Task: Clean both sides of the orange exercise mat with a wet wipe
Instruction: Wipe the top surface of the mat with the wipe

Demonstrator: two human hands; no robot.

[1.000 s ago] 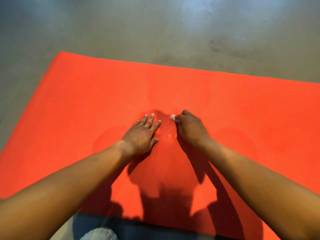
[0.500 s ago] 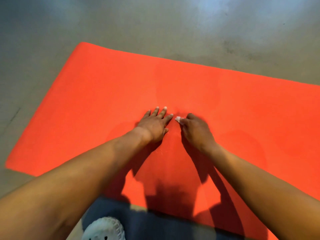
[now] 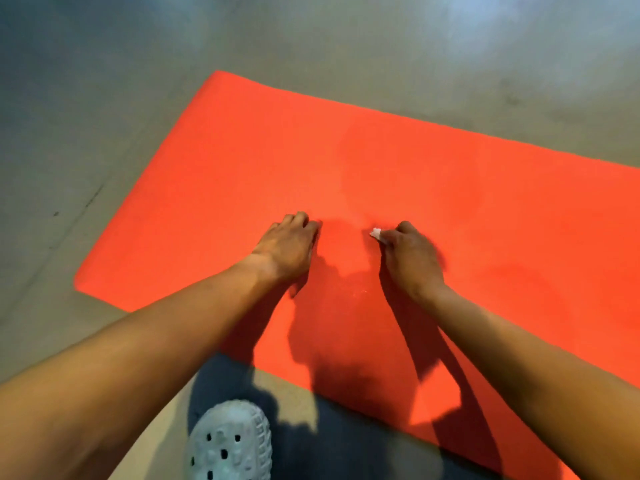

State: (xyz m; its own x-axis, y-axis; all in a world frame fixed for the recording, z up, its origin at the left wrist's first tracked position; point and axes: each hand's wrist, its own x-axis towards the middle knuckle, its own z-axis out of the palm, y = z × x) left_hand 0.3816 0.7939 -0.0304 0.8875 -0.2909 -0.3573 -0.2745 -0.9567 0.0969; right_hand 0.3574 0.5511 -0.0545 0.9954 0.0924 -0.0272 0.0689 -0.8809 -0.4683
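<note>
The orange mat (image 3: 450, 174) lies flat on the grey floor (image 3: 104, 98), and on its near half the left hand (image 3: 291, 247) rests with bent fingers, holding nothing, while the right hand (image 3: 410, 261) pinches a white wet wipe (image 3: 375, 233) against it.

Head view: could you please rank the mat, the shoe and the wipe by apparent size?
1. mat, by far.
2. shoe, nearest the camera and cut off.
3. wipe, mostly hidden in the right hand.
</note>
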